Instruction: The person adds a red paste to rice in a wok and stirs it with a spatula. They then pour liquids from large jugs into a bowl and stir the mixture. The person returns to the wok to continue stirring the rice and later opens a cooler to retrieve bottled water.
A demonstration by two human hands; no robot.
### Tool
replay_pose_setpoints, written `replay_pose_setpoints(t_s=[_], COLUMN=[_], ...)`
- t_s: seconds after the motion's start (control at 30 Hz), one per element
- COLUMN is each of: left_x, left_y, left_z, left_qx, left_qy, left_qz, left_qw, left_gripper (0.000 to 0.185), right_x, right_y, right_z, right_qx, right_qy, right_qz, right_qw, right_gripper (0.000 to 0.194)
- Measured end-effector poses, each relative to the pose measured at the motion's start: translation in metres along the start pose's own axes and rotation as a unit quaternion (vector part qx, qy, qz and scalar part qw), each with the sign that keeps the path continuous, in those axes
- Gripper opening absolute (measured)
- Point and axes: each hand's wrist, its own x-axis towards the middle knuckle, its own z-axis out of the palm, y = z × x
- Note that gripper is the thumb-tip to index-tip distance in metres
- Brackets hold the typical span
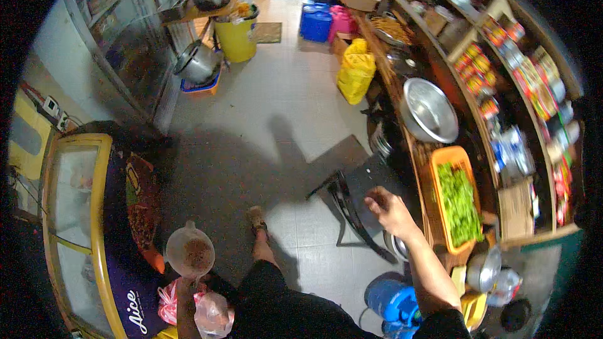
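Observation:
My left hand (188, 286) is at the lower left, on the handle side of a translucent plastic pitcher (176, 250) with something reddish-brown in it; the arm below is dark. Beside that arm lie pink and clear plastic bags (214, 315). On the right, my right hand (387, 212) is raised with curled fingers over a black chair or stand (348, 212); I see nothing in it. Right of this hand, an orange plastic basket (435, 197) of green leafy vegetables (458, 205) stands on a wooden counter, below a large metal basin (431, 110).
A yellow-framed display freezer (101, 226) stands at left, a blue gas cylinder (393, 297) at lower right. Farther off are a yellow sack (356, 73), blue containers (315, 21), a yellow bucket (238, 40) and a metal pot (198, 66). Shelves of packaged goods (476, 70) line the right.

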Motion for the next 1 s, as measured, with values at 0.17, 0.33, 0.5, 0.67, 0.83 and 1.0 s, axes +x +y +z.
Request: replay_pose_setpoints(t_s=[0.17, 0.33, 0.5, 0.67, 0.83, 1.0], left_x=[0.113, 0.269, 0.446, 0.607, 0.741, 0.905], left_y=[0.045, 0.160, 0.300, 0.443, 0.563, 0.676], left_z=[0.002, 0.053, 0.172, 0.314, 0.419, 0.517], left_qx=[-0.086, -0.177, -0.060, -0.117, -0.157, -0.102], left_qy=[0.133, -0.070, -0.139, -0.123, -0.165, -0.196], left_qz=[-0.110, -0.153, -0.064, -0.064, -0.049, -0.059], left_qw=[0.981, 0.970, 0.986, 0.983, 0.972, 0.974], left_gripper=[0.027, 0.033, 0.039, 0.045, 0.044, 0.045], right_x=[0.180, 0.259, 0.376, 0.596, 0.865, 1.152], right_y=[-0.016, 0.035, 0.087, 0.101, 0.057, 0.033], right_z=[0.057, 0.074, 0.037, -0.029, -0.119, -0.187], right_qx=[-0.054, -0.089, -0.031, -0.084, -0.104, -0.050], right_qy=[-0.095, -0.181, -0.179, -0.233, -0.187, -0.084], right_qz=[-0.020, 0.167, 0.303, 0.293, 0.172, 0.148], right_qw=[0.994, 0.965, 0.935, 0.923, 0.962, 0.984], right_gripper=[0.029, 0.036, 0.044, 0.047, 0.042, 0.045])
